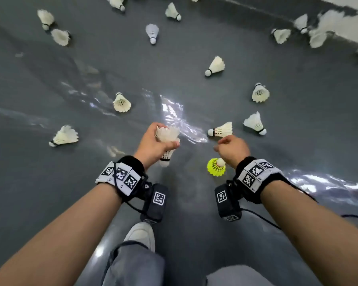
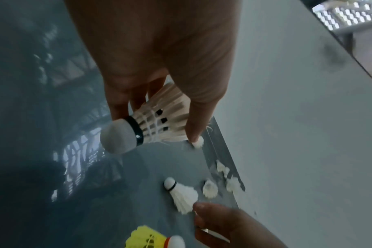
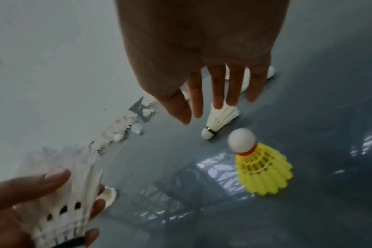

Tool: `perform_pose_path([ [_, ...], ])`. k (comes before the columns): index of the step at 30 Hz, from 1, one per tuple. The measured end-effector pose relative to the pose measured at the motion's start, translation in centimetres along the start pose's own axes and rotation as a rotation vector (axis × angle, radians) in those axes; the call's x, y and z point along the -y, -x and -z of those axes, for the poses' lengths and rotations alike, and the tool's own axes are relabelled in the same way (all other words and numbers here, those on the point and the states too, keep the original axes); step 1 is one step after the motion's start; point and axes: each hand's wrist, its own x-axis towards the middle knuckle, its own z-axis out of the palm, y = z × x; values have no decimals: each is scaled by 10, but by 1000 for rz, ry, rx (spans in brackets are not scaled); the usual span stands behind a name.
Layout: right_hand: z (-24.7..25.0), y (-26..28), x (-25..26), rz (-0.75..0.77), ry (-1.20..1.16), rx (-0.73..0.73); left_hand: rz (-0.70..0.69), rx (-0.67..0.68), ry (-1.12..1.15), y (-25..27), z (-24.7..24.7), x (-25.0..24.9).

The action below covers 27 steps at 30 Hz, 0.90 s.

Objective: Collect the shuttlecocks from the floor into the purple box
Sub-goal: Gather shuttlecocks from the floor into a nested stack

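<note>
The yellow shuttlecock [image 1: 216,167] stands on the grey floor [image 1: 50,83] in the lower centre of the head view, its white cork up and the skirt flat on the floor, so its long axis is almost vertical. It is just below the right hand [image 1: 233,150], which is much nearer to it than the left hand [image 1: 153,144]. In the right wrist view the right fingers [image 3: 218,87] are straight and a little apart, holding nothing, and the yellow shuttlecock [image 3: 259,165] lies to the lower right of the fingertips. A white shuttlecock [image 1: 220,130] lies on its side just above the right hand, cork to the left of the frame. The left hand is closed around a bundle of white shuttlecocks [image 1: 166,139], corks down; how many are in it I cannot tell, maybe two or three. The purple box is in no view. The shuttlecocks at the upper right of the head view are blurred against a pale strip.
</note>
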Motion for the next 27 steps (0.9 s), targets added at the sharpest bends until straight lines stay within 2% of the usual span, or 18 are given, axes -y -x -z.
perform_pose_path([
  [5,-14,-28,-37,-34,249,250,-72,171,-85,-48,-55,24],
  [7,-23,-33,-44,-39,292,282,-67,242,-128,-54,-67,34],
  [9,-27,-36,-44,-51,261,238,-73,305,-170,-56,-70,39],
  [11,-29,-39,-42,-122,63,120,-90,350,-196,-60,-70,42],
  [15,-22,-40,-37,-266,-687,-178,-142,426,-198,-75,-75,36],
  [17,-13,-39,-34,-200,-771,-327,-170,446,-187,-77,-82,33],
  [19,-8,-37,-30,-90,-762,-390,-198,484,-192,-75,-89,33],
  [23,-8,-27,-18,145,-820,-292,-216,571,-188,-67,-101,38],
  [25,-9,-22,-12,237,-671,-283,-214,587,-205,-65,-105,39],
  [27,-5,-15,-6,244,-380,-311,-221,598,-224,-64,-108,35],
])
